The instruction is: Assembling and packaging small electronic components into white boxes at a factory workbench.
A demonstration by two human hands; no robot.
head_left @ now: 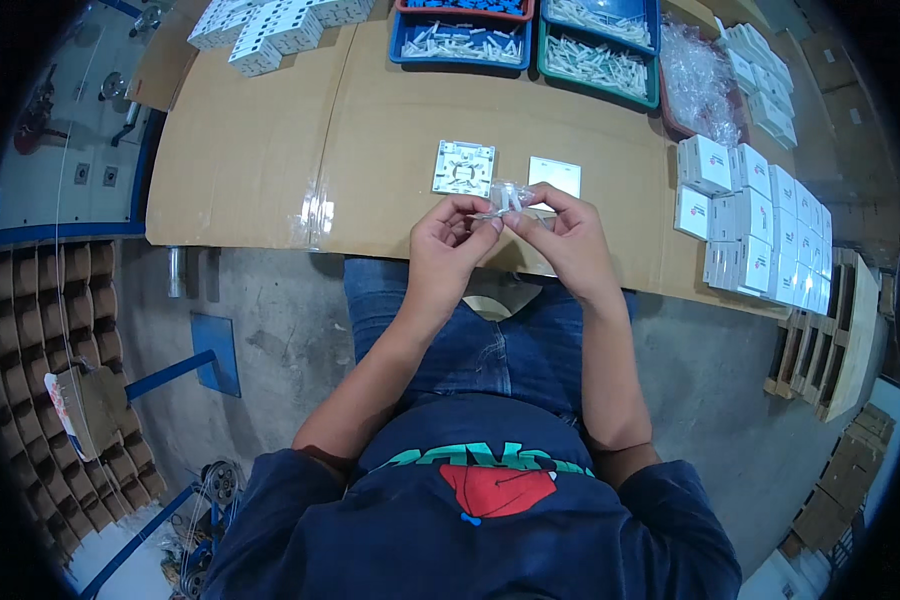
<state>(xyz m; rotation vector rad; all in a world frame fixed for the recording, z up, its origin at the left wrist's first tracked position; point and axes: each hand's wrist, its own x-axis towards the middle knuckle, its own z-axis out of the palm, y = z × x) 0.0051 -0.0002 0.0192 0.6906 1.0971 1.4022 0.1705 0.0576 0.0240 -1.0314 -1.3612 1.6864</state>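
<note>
My left hand [447,240] and my right hand [572,242] meet over the near edge of the cardboard-covered table, fingertips pinched together. Between them is a small clear plastic bag [511,190] with white plug-like pieces inside. Fingers hide its lower part. Just beyond my left hand lies a square white plate [464,168] with a ring-shaped frame and fittings on its face. A plain white square panel [558,175] lies flat behind my right hand, which covers its near side.
At the back, a blue tray [460,66] and a green tray [600,88] hold white plugs. Beside them is a red bin [672,122] of clear bags. White boxes [755,235] are stacked at the right edge; white blocks [270,35] stand back left.
</note>
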